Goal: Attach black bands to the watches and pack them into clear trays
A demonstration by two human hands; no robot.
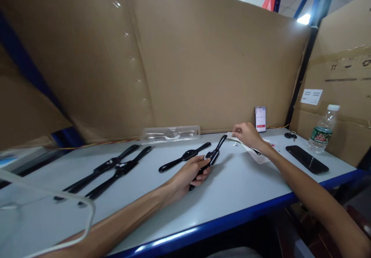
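Note:
My left hand point(191, 175) is wrapped round a black spokeshave point(215, 156), held tilted just above the table, one handle pointing up and away. The thumb lies near its middle, by a small whitish piece. My right hand point(247, 135) is farther off to the right, fingers pinched together over white paper point(259, 158); whatever is between the fingertips is hidden. Small shiny metal pieces point(235, 144) lie just below those fingers. Another black spokeshave body point(189, 154) rests on the table left of the held one. Two more spokeshaves point(108, 166) point(121, 168) lie side by side farther left.
A clear plastic blister tray point(171, 134) stands along the cardboard wall point(203, 64). On the right are a lit phone point(260, 119), a dark phone point(307, 159), keys point(290, 135) and a water bottle point(323, 130). A white wire frame point(91, 211) crosses the left foreground.

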